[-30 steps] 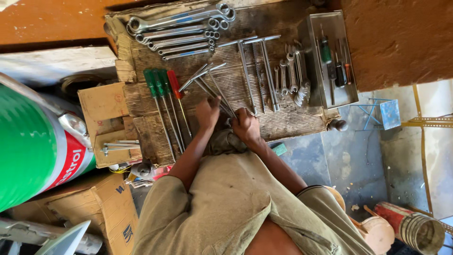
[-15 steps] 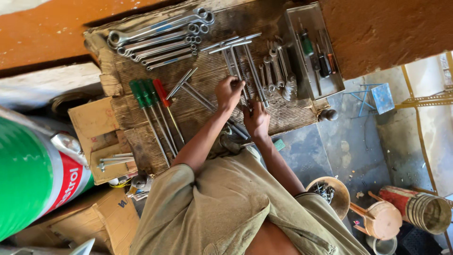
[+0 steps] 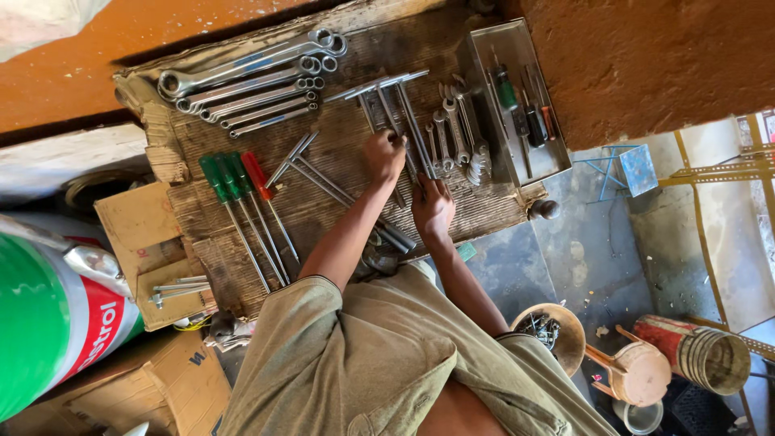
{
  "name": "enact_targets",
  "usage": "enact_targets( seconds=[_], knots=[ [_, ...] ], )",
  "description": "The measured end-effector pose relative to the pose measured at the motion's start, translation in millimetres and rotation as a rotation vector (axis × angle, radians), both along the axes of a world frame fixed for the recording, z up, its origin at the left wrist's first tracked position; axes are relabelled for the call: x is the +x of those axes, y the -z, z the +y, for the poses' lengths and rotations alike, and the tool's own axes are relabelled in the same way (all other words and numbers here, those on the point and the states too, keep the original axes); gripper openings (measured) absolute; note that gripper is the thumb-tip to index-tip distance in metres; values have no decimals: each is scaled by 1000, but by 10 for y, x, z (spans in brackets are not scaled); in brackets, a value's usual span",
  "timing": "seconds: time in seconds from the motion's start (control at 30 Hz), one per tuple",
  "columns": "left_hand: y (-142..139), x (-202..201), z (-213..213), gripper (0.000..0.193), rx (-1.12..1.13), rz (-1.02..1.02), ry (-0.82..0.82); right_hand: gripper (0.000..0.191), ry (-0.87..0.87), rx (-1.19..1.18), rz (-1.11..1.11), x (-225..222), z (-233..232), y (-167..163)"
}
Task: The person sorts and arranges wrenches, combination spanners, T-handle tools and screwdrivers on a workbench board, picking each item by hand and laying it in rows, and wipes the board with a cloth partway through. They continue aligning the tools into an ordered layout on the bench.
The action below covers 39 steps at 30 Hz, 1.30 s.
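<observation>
Both hands rest on T-handle wrenches on the surface, left hand and right hand apart; whether they grip is unclear. A green, white and red drum stands at the left.

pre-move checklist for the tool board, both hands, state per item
1. Left hand on the T-handle wrenches: ok, touching; whether it grips them, cannot tell.
2. Right hand on the board by the long stems: holding anything, cannot tell.
3. Screwdrivers in a row, apart from both hands: ok.
4. Ring spanners lined up at the far corner: ok.
5. Metal tray fully supported at the board's edge: cannot tell.
</observation>
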<state>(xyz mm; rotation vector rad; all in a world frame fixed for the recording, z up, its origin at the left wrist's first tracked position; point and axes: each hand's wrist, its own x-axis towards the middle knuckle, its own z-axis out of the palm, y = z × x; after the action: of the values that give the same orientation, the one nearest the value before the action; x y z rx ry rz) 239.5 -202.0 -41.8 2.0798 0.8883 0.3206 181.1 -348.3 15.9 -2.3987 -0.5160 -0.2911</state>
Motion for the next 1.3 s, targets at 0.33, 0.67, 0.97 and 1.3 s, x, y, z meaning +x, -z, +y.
enact_targets(
  seconds=[0.33,0.67,0.97,1.3],
  knots=[
    [-278,-64,-42,13,79,-21,5,22,-4,-20,46,46,40,25],
    [-469,-1347,418,15,174,-165,-45,19,-83,28,-72,-96,76,-99],
    [-8,-1818,746,31,38,-13,-194,29,-500,-228,122,-679,340,23],
    [-256,-1976,643,19,-30,-203,-294,23,-468,-113,70,-949,266,-219]
  ],
)
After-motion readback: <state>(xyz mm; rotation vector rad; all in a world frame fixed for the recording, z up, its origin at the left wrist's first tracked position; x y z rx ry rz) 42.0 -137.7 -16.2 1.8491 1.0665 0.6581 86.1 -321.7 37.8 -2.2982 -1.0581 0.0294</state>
